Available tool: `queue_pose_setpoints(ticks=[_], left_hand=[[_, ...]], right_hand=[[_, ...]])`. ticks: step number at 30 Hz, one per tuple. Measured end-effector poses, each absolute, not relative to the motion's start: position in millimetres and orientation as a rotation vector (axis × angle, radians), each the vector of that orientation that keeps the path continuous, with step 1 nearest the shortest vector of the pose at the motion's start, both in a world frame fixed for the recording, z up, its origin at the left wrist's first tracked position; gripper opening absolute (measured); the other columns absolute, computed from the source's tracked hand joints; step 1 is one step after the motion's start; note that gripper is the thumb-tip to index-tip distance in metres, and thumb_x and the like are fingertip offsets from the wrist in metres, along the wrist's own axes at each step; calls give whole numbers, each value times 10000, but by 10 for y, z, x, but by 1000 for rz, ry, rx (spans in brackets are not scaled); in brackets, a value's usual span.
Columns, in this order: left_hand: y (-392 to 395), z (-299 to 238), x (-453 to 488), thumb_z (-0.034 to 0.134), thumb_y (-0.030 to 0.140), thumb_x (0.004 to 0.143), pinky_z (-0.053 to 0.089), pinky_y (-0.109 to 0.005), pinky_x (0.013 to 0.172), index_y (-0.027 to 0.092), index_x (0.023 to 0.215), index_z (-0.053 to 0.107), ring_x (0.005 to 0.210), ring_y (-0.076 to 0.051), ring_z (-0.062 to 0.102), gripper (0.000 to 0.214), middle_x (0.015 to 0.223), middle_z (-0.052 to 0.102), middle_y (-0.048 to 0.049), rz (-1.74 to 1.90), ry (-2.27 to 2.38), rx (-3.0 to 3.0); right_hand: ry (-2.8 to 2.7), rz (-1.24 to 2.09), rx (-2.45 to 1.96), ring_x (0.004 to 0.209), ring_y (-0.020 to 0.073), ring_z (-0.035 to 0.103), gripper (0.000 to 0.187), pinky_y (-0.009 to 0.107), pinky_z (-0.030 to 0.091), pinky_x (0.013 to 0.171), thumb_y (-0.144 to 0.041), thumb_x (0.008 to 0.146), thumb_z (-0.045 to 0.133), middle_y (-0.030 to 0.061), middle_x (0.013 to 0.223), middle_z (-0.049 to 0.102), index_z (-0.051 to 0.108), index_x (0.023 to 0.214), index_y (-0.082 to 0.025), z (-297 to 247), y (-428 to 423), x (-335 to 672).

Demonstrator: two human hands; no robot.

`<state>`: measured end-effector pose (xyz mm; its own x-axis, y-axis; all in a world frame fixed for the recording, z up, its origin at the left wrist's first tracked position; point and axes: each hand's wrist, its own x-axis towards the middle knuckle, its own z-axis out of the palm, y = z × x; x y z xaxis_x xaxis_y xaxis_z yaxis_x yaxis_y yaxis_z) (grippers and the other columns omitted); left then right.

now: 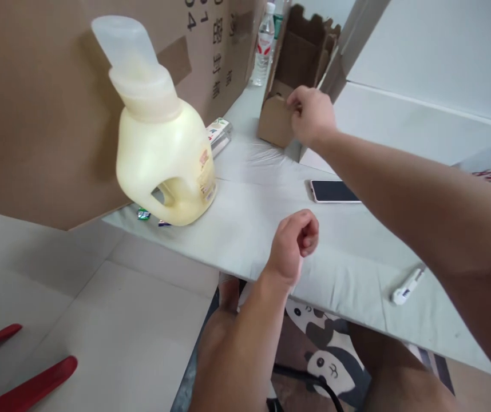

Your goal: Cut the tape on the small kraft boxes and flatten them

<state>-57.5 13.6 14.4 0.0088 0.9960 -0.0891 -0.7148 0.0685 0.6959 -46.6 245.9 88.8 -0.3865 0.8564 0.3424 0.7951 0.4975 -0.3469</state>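
My right hand (311, 116) reaches far across the white table (245, 229) and grips the edge of a small open brown cardboard box (277, 117). My left hand (295, 240) hovers over the table's near edge, its fingers curled into a loose fist with nothing visible in it. A pale yellow detergent jug (163, 154) with a translucent cap stands at the table's left, well away from both hands.
A phone (333, 191) lies face up under my right forearm. A small white device (406, 287) sits near the front right edge. A large cardboard sheet (35, 103) stands at the left; a water bottle (265, 46) stands behind. Small packets (218, 133) lie beside the jug.
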Motion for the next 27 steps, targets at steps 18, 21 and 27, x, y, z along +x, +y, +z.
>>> queue_pose_setpoints(ticks=[18,21,27], left_hand=[[85,92,-462,623,489,927,523,-381,1032,231,971,722,1154,-279,684,280,1060,749,-61,1998,1028,1004],[105,63,-297,653,483,920,534,-373,1029,240,989,761,1162,-273,697,275,1078,769,-55,1942,1017,1022],[178,40,-136,689,543,885,534,-400,1060,258,955,760,1136,-266,713,302,1073,792,-34,1886,1025,1032]], right_hand=[[-1548,124,-1104,886,233,694,226,408,538,735,-167,956,557,45,983,719,729,969,-314,294,-475,1958],[-1425,82,-1136,890,201,687,213,409,558,775,-185,957,612,64,1205,686,707,1089,-323,165,-432,1989],[-1544,-18,-1095,920,222,712,191,428,591,790,-128,935,622,36,975,680,696,952,-303,-5,-415,2156]])
